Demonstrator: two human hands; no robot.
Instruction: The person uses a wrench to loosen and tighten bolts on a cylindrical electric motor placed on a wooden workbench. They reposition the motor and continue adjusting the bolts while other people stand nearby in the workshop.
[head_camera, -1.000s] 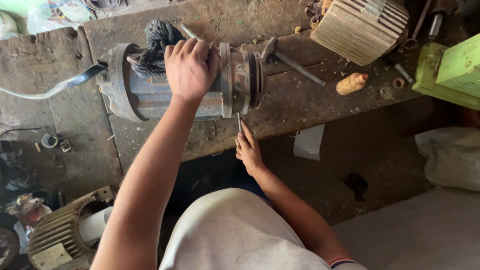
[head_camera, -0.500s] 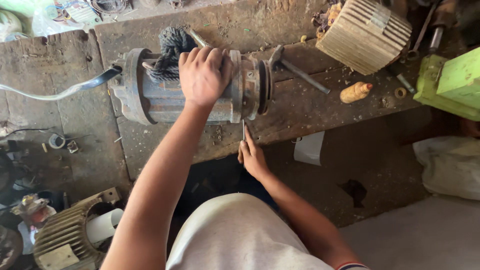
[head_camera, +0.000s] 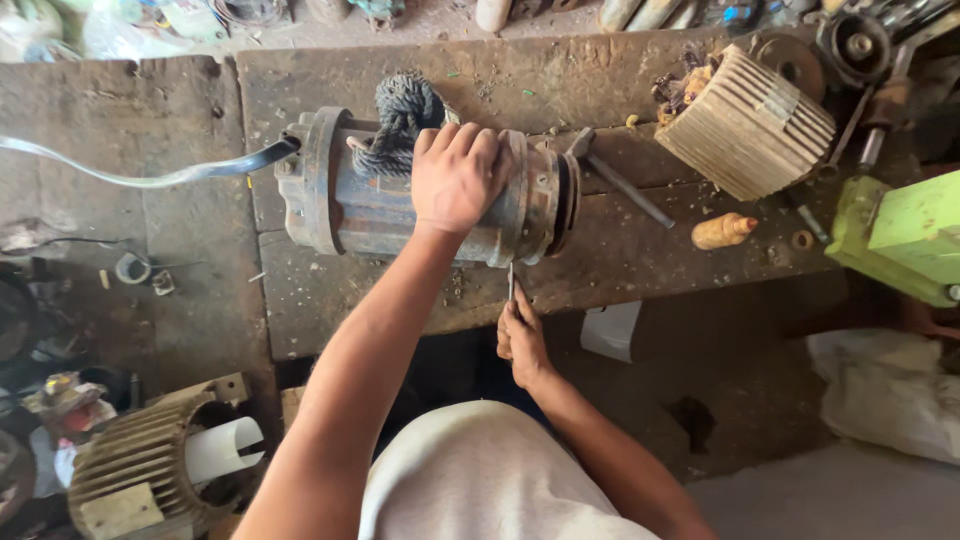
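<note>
A worn, oil-stained wooden surface (head_camera: 620, 250) fills the upper view, set in a cluttered workshop with scrap and parts strewn over the dirt floor around it. On it lies an old electric motor housing (head_camera: 370, 205), on its side, grey and rusty, its flanged end toward the right and a tangle of dark cord (head_camera: 405, 110) bunched on top. The left hand (head_camera: 458, 175) is spread flat over the top of the housing, fingers draped across its far side, pressing it down. The right hand (head_camera: 520, 338) sits just below the surface edge, closed around a thin metal tool (head_camera: 511, 282) (a small screwdriver or punch, too slim to tell which) whose tip points up at the lower rim of the housing near the flange.

Judging from this, the step in hand is work on the joint or a fastener at the flanged end, with the housing steadied against rolling. A next move would call for firm downward pressure from the left hand and a tool tip well seated before any force goes in, since a slip could send it toward the wrist above.

Near by lie a hammer (head_camera: 615, 178) just beside the flange, a ribbed fan cover (head_camera: 745, 125), an orange handle (head_camera: 722, 231), a green machine part (head_camera: 905, 240), and a second ribbed motor casing (head_camera: 150, 470) on the floor at lower left.
</note>
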